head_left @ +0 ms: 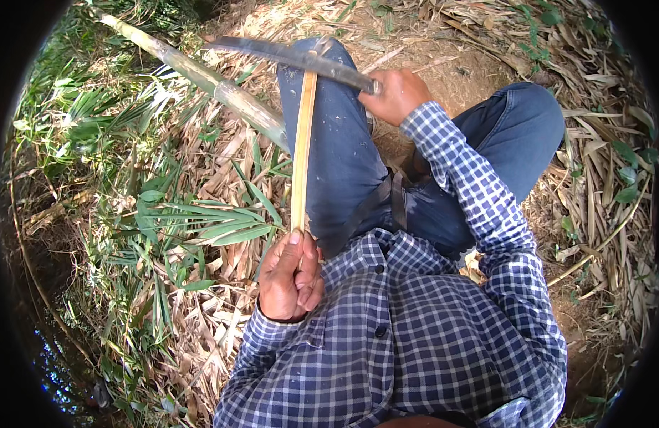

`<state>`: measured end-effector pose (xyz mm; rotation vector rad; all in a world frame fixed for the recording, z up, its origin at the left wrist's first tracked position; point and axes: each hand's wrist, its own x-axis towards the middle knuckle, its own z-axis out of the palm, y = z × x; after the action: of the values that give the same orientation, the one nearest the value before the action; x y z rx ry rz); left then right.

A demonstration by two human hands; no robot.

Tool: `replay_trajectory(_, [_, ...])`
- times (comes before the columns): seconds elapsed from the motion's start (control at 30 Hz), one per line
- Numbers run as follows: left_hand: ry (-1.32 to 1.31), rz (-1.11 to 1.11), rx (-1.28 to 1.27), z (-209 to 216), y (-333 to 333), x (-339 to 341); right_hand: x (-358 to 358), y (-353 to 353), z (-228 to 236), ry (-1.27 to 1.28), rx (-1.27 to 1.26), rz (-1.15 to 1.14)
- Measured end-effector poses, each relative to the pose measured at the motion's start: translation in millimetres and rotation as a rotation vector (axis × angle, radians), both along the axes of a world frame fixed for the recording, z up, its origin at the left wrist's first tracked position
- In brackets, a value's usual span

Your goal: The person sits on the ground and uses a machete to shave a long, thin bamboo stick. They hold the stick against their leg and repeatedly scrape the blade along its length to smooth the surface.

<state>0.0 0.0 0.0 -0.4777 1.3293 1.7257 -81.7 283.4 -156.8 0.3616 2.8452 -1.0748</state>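
Bamboo strip (302, 150) gripped by left hand (290, 278), one curved blade (294, 55) clasped in right hand (396, 95)

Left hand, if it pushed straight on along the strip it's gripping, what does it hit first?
The left hand points up the pale bamboo strip, which runs along the left thigh. First in that line is the dark blade held by the right hand, crossing the strip's far end. They seem to touch; depth is unclear.

Bare earth (479, 78), dry leaf litter (208, 314), fallen bamboo stalk (201, 75)
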Motion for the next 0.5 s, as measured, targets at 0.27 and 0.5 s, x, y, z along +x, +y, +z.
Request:
replay_trajectory(0.27, [-0.275,0.208,0.264,-14,3,0,69,-26,50,0.014,-0.198,0.085])
replay_trajectory(0.5, [-0.366,0.267,0.395,-12,0,-2,107,-41,61,0.176,-0.164,0.276])
